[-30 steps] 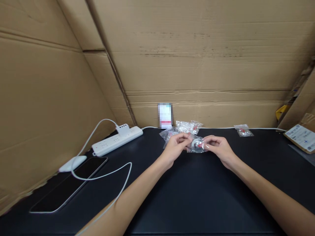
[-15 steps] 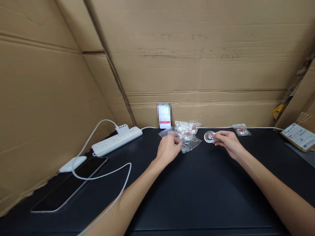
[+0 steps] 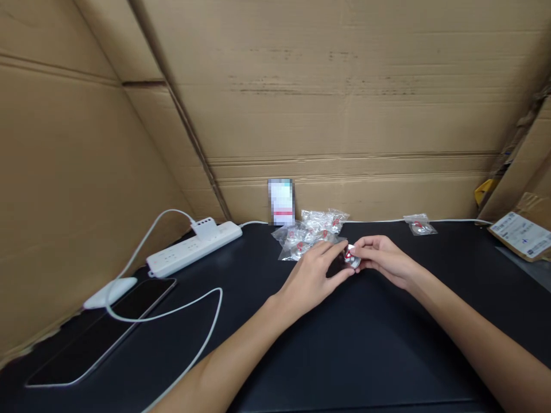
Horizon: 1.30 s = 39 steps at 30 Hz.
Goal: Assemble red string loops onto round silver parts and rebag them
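Note:
My right hand (image 3: 382, 257) pinches a round silver disc with a red mark (image 3: 352, 258) between thumb and fingers. From the left, my left hand (image 3: 319, 269) reaches up to the disc, its thumb below and its fingers above. A faint clear film shows between those fingertips, seemingly a small plastic bag; its outline is hard to make out. Beyond my left hand lies a heap of clear plastic bags (image 3: 323, 221) with red marks and silvery contents. One more bagged disc (image 3: 419, 225) rests alone at the back right.
A lit phone (image 3: 282, 202) leans on the cardboard wall (image 3: 275, 115). To the left are a white power strip (image 3: 193, 249), a dark tablet (image 3: 103, 332) and a looping white cable (image 3: 214, 338). A labelled package (image 3: 523, 234) stands at the right of the black table (image 3: 365, 350).
My right hand has brought the disc leftward and nearer. My left hand has moved right from the heap to meet it. The loose empty bag no longer lies at the heap's front.

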### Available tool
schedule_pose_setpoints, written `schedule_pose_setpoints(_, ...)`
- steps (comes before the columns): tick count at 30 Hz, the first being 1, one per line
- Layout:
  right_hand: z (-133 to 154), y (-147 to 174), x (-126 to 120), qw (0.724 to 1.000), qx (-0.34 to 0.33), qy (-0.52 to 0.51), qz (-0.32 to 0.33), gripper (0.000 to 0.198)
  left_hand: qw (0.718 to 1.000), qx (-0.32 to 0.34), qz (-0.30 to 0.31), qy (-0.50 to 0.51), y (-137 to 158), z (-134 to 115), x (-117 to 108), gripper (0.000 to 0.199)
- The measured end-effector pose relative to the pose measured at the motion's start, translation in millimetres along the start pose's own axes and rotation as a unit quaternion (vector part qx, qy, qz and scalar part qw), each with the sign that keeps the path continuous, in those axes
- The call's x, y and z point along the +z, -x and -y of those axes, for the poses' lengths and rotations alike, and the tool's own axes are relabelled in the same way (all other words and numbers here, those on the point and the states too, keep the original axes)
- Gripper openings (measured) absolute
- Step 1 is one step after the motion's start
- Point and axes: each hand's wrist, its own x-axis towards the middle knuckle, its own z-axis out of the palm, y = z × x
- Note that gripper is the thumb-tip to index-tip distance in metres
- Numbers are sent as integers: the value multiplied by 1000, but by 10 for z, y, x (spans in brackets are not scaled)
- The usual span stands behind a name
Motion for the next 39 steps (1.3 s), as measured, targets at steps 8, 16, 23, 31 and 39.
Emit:
schedule_pose_setpoints(8,-15,3,-3,1000,7,-20,13,27,999,-38,2,9,-15,-22,19,39)
schedule_pose_setpoints(16,-47,-53,-144,1000,-10,14,-17,27,992,-119,9,33,-43,-4,-40,30)
schedule_pose_setpoints(23,-151,-116,-303,924,-74,365,-92,14,953,-231,7,197,-91,114,52,31)
schedule_pose_setpoints(31,-202,-107,-338,806,-141,567,-100,14,973,-182,39,135,-29,52,73,21)
schedule_pose_setpoints(39,-237,-115,-343,781,-131,603,-97,15,986,-110,121,9,21,30,81,25)
